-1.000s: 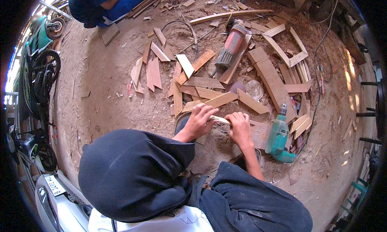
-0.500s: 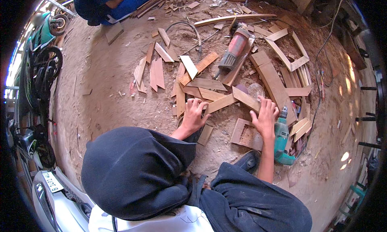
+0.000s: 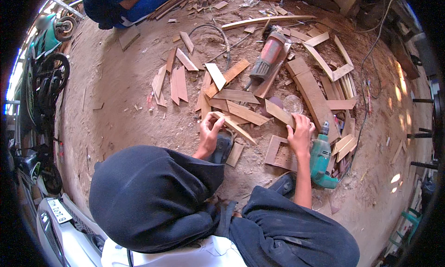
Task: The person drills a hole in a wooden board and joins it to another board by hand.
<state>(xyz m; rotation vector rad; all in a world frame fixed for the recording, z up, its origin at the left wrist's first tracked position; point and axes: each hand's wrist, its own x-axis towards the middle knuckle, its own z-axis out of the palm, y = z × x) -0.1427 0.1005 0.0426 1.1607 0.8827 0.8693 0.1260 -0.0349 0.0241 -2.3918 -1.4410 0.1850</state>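
Observation:
My left hand [image 3: 208,133] is closed on one end of a light wooden strip [image 3: 239,131], which slants down to the right. My right hand [image 3: 300,132] grips the near end of another short board [image 3: 276,110] with angled ends. A panel with a rectangular cutout [image 3: 272,153] lies below and left of that hand, and a teal drill [image 3: 321,165] rests just right of my wrist. Beyond my hands, angled wooden offcuts [image 3: 233,95] are strewn around a red and grey angle grinder [image 3: 270,51].
A loose wooden frame [image 3: 340,73] and long board [image 3: 304,95] lie rightward among cables [image 3: 374,58]. A person in blue [image 3: 148,5] sits at upper left. Motorbikes [image 3: 48,95] line the left side, beside a white vehicle [image 3: 69,230]. My sandalled feet [image 3: 283,186] flank the work.
My hands have parted from the piece they held together a second ago. Since half a second ago, my left hand has lifted a strip; my right stays on its board.

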